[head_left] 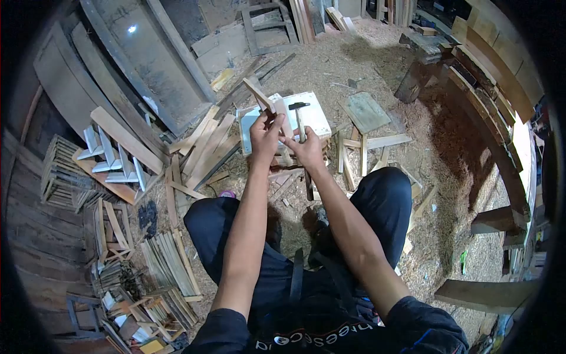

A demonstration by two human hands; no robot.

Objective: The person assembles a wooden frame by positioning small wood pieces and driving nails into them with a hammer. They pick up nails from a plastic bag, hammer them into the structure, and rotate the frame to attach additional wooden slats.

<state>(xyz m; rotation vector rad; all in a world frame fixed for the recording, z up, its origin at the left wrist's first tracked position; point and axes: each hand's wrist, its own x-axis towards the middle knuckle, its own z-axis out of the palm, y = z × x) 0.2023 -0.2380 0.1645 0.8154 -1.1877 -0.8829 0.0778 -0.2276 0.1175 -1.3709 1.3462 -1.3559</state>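
Note:
My left hand (pixel 265 137) is closed around two pale wooden strips (pixel 283 118) that meet at an angle, with one strip (pixel 259 95) reaching up and to the left. In my right hand (pixel 308 148), a hammer (pixel 300 121) is gripped by its handle, its dark head upward. The right thumb and fingertips come close to the lower end of the wood, beside the left hand. Both hands are over a low white-topped work surface (pixel 317 105) between and beyond my knees.
Loose wooden strips (pixel 206 144) lie left of the work surface. Small joined frames (pixel 354 147) and a flat board (pixel 365 112) rest on the shavings-covered floor (pixel 377 71) at right. Stacked slats (pixel 168 265) stand at lower left. Curved beams (pixel 489 112) line the right side.

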